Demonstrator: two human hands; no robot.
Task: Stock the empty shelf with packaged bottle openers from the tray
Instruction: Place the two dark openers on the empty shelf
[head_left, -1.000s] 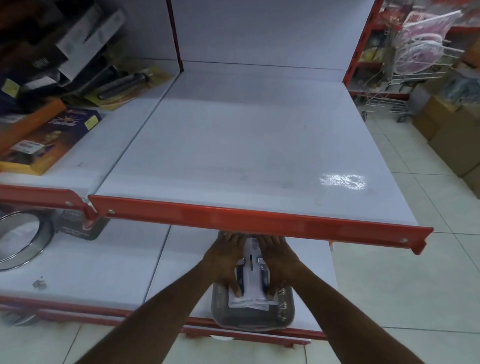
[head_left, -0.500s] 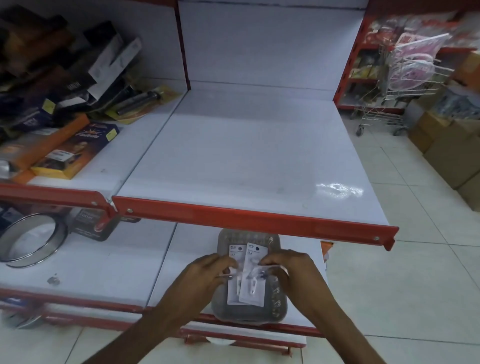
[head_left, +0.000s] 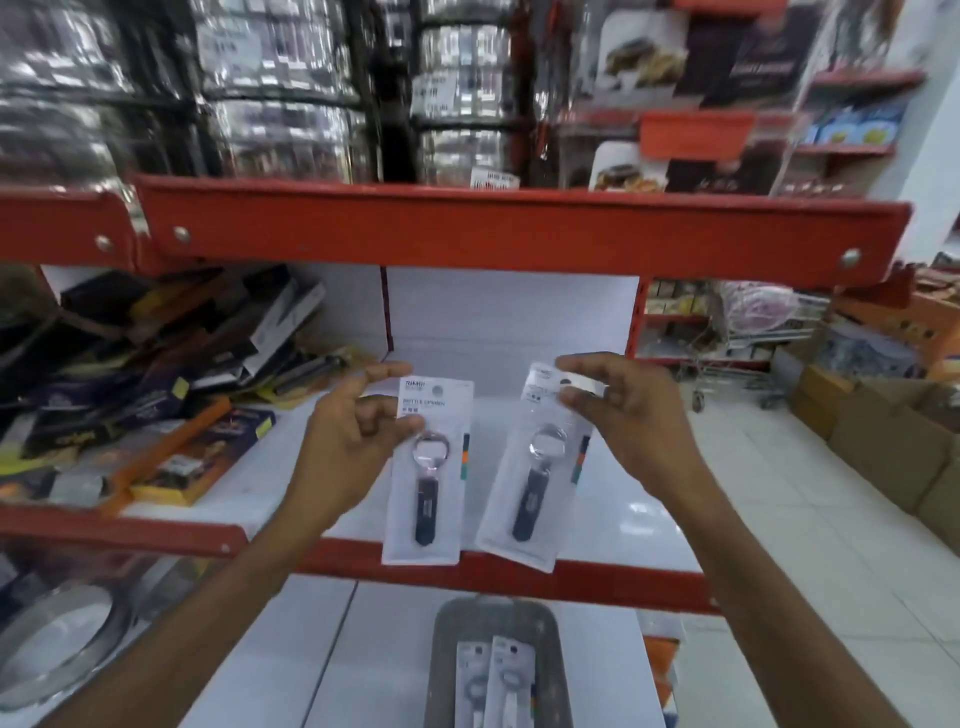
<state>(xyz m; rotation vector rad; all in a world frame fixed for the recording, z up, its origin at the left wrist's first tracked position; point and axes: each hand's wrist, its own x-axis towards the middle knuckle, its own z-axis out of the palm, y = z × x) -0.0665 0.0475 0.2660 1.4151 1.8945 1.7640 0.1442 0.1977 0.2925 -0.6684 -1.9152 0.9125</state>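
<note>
My left hand (head_left: 353, 421) pinches the top of one packaged bottle opener (head_left: 428, 499), a white card with a dark-handled opener. My right hand (head_left: 618, 405) pinches the top of a second packaged bottle opener (head_left: 535, 483), tilted slightly. Both packages hang in the air in front of the empty white shelf (head_left: 613, 499) with its red front edge. Below, on the lower shelf, the grey tray (head_left: 447, 639) holds more packaged openers (head_left: 493, 686).
Boxed goods (head_left: 171, 415) are piled on the shelf section to the left. An upper red shelf (head_left: 493, 228) carries steel pots. A round metal sieve (head_left: 57, 644) lies at the lower left. Cardboard boxes (head_left: 883, 431) and a cart (head_left: 743, 338) stand on the tiled floor to the right.
Both hands rose from the tray, each lifting one packaged opener up in front of the empty shelf. The view tilted upward, and the upper shelf came into sight.
</note>
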